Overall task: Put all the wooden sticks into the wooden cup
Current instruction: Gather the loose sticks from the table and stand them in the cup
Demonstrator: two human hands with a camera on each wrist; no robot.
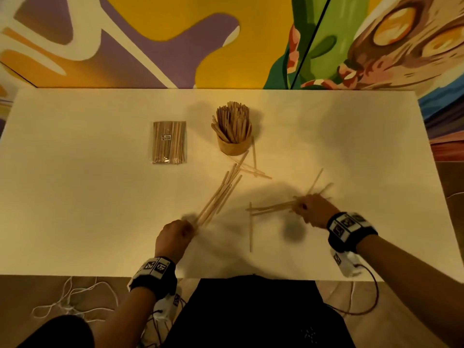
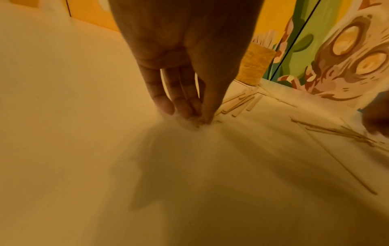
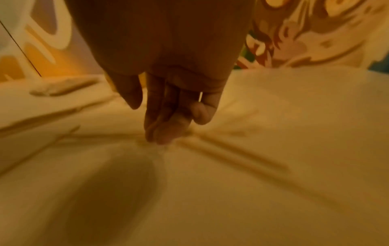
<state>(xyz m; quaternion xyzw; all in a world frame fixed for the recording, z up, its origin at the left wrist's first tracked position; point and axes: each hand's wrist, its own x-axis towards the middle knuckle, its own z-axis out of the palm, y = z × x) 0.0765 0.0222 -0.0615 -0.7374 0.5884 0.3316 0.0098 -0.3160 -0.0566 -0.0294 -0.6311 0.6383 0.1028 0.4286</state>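
The wooden cup (image 1: 233, 146) stands mid-table, packed with upright sticks (image 1: 233, 120); it also shows in the left wrist view as the cup (image 2: 254, 64). A bundle of loose sticks (image 1: 221, 194) fans out from my left hand (image 1: 189, 228), which pinches their near ends (image 2: 200, 118). My right hand (image 1: 300, 205) rests its fingertips (image 3: 160, 138) on a crossed group of sticks (image 1: 273, 207), with the thumb held apart. A few sticks (image 1: 251, 168) lie just in front of the cup. One single stick (image 1: 250, 227) lies between my hands.
A sealed clear pack of sticks (image 1: 169, 143) lies left of the cup. The white table (image 1: 88, 209) ends at a painted wall behind and at its front edge near my body. Loose cords lie on the floor at lower left.
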